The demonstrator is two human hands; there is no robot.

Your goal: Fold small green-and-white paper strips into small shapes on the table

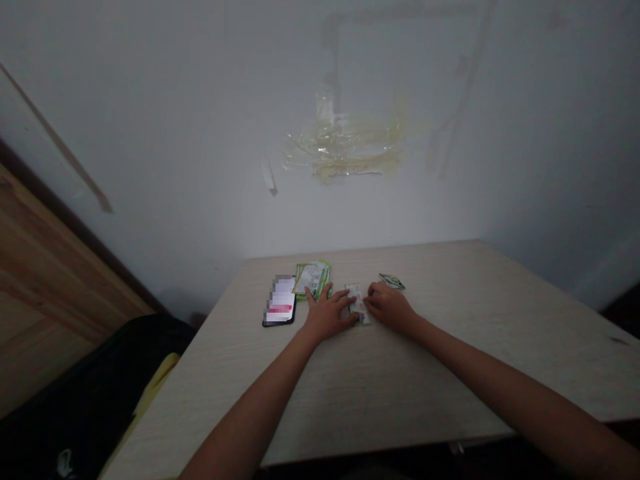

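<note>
A small whitish printed card (356, 301) with a coloured patch at its near end lies on the table between my two hands. My left hand (327, 315) is spread out flat, its thumb and a fingertip touching the card's left side. Another finger of it reaches toward a loose pile of green-edged printed cards (313, 275). At the card's right edge, my right hand (389, 306) has its fingers curled and pinched together on the edge. Just beyond that hand lies a dark-edged card (393, 281) with a green and white design.
A phone (281, 303) with a lit, partly blurred screen lies left of the pile. The pale wooden table (450, 287) meets a wall with peeling tape (350, 147). Wooden boards (40, 267) and a black bag-like item (115, 373) with yellow cloth are at the left.
</note>
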